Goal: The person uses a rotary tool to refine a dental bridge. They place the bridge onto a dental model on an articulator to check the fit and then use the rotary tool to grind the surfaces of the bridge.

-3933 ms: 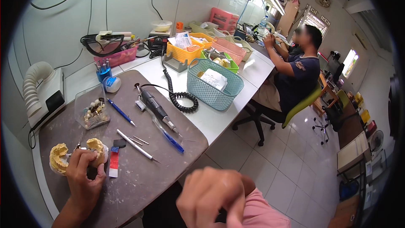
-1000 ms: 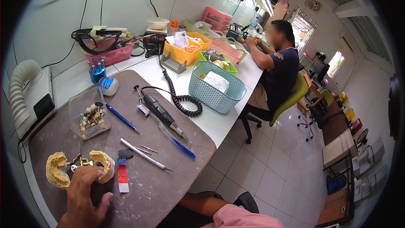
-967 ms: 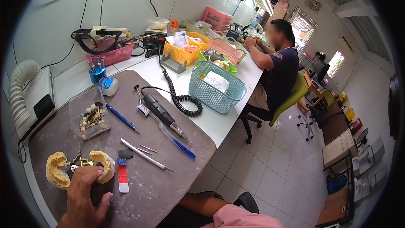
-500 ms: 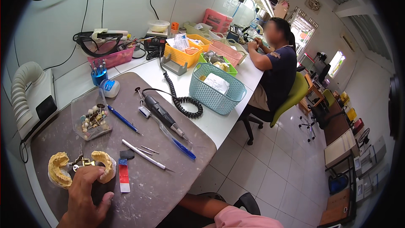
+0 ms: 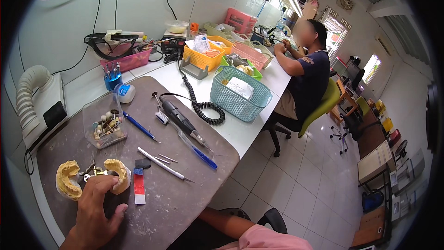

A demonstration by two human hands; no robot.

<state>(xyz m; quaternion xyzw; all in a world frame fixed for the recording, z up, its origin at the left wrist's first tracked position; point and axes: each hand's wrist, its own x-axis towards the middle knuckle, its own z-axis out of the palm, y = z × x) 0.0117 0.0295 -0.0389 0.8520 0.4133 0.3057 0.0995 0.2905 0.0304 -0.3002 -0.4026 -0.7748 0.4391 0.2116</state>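
A pair of yellow dental casts on white bases, the left cast (image 5: pixel 68 179) and the right cast (image 5: pixel 121 176), lie opened out on the grey work board (image 5: pixel 185 194). A brass-coloured metal articulator (image 5: pixel 96 170) joins them. My left hand (image 5: pixel 97 206) reaches over the articulator, its bent fingertips at the inner edge of the right cast. Its thumb stands well apart from the fingers, and nothing shows between them. The fingers' undersides are hidden. Beside the right cast lies a red, blue and white strip (image 5: pixel 139 187). My right arm (image 5: pixel 226 222) passes below the board's edge, its hand out of sight.
On the board lie a white-handled knife (image 5: pixel 162 164), a blue pen-like tool (image 5: pixel 140 126), a toothbrush (image 5: pixel 175 132), a corded handpiece (image 5: pixel 182 122) and a clear box of polishing bits (image 5: pixel 108 129). Behind are baskets (image 5: pixel 240 97). A seated person (image 5: pixel 310 69) works farther along the bench.
My view has shifted slightly, so the bench appears a little higher and farther right. My left hand stays at the casts. The seated person's head has turned a bit.
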